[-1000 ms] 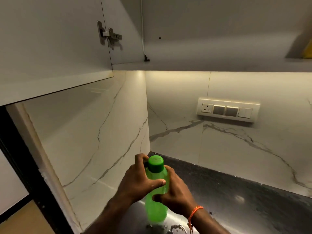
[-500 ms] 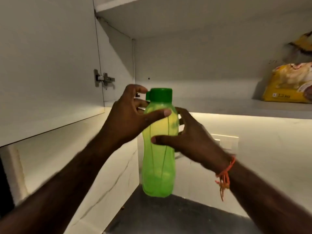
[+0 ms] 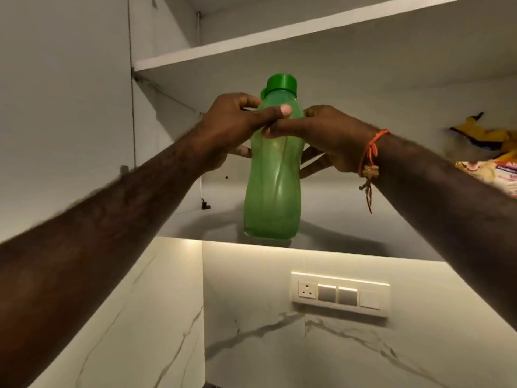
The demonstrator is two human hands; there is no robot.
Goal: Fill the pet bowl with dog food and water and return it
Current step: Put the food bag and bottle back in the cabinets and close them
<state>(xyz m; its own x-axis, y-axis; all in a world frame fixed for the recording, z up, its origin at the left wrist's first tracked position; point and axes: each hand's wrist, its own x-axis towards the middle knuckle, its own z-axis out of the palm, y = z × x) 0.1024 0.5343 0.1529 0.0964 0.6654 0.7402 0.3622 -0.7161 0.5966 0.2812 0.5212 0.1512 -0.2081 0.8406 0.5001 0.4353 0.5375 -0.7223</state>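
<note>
A green plastic water bottle (image 3: 272, 189) with a darker green cap stands upright, its base at the front of the lower shelf (image 3: 349, 219) of an open wall cabinet. My left hand (image 3: 232, 127) grips its upper part from the left, thumb across the front. From the right, my right hand (image 3: 324, 135) holds the same part; an orange thread is tied round that wrist. A yellow dog food bag (image 3: 492, 169) lies on the same shelf at the far right, partly cut off. The pet bowl is out of view.
An upper shelf (image 3: 251, 46) spans the cabinet above the bottle. The open cabinet door (image 3: 64, 107) stands at the left. Below is a lit marble backsplash with a switch and socket plate (image 3: 340, 294).
Both hands have lifted the bottle from the dark countertop up to the cabinet's lower shelf. The view has tilted upward, and the counter has dropped out of sight.
</note>
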